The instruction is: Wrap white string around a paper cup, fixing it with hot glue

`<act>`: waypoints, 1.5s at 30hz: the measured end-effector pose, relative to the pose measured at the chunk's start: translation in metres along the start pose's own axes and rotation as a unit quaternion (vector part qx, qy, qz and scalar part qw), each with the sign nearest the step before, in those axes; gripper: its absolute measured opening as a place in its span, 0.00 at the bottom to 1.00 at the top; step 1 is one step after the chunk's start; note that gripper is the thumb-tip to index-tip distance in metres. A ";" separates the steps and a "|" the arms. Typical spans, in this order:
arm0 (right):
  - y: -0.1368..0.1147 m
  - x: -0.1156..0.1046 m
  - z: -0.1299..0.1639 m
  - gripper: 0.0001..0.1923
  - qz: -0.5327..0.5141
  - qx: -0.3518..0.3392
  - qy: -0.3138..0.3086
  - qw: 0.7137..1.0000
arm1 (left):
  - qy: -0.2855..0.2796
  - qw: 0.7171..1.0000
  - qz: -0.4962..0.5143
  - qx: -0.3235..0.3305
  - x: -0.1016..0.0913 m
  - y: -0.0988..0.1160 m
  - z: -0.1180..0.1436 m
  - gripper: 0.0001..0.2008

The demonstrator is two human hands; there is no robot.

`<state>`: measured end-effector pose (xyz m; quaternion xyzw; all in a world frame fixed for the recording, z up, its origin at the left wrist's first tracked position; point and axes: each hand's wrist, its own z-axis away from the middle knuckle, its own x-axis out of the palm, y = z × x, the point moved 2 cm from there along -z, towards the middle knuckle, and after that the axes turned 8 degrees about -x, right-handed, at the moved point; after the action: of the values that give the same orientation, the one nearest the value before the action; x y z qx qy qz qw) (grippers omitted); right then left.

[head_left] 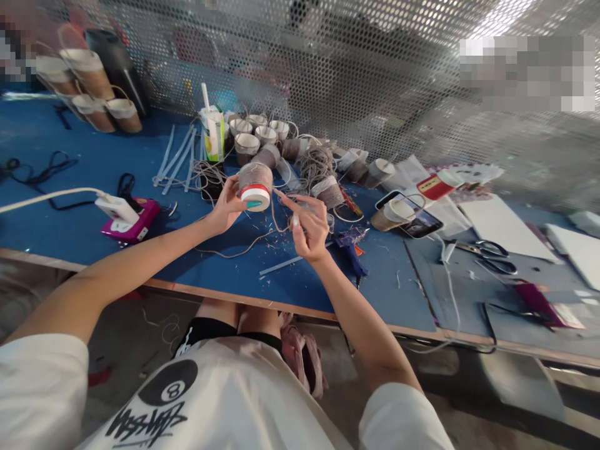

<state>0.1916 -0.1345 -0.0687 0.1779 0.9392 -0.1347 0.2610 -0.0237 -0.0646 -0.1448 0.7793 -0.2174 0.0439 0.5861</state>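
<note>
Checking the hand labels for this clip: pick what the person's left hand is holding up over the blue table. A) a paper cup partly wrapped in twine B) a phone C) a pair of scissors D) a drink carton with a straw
A: the left hand grips a paper cup partly wrapped in twine, while the scissors, phone and drink carton lie or stand apart on the table.

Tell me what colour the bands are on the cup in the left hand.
The cup shows a red and a white band, best in the head view.
</note>
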 end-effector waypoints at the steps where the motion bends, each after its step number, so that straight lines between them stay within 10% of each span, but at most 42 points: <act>1: 0.000 0.000 -0.001 0.18 0.005 -0.007 -0.008 1.000 | -0.013 1.000 0.001 -0.006 0.001 0.001 0.001 0.38; 8: 0.009 0.003 0.006 0.12 0.013 0.009 -0.098 0.995 | -0.059 0.998 0.001 -0.021 -0.001 0.000 0.003 0.34; 14: 0.012 0.002 0.013 0.08 0.037 0.013 0.009 0.999 | -0.070 0.998 0.002 -0.001 -0.006 -0.003 0.000 0.32; 19: 0.015 0.016 0.004 0.47 -0.022 0.066 -0.038 0.997 | -0.133 0.990 -0.043 0.013 0.009 0.006 0.004 0.41; 24: 0.023 0.021 0.005 0.46 -0.041 0.065 -0.088 0.993 | -0.175 0.974 -0.128 0.071 0.015 0.006 0.006 0.46; 35: 0.026 0.026 0.008 0.42 -0.001 0.057 -0.135 0.989 | -0.028 0.914 -0.350 0.202 0.010 0.013 0.010 0.51; 45: -0.031 0.017 0.022 0.22 -0.041 0.291 -0.134 0.946 | 0.137 0.877 -0.397 0.233 0.004 0.017 0.006 0.44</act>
<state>0.1754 -0.1661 -0.0910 0.1877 0.8217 -0.4357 0.3158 -0.0283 -0.0756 -0.1299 0.9007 0.2086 -0.0368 0.3793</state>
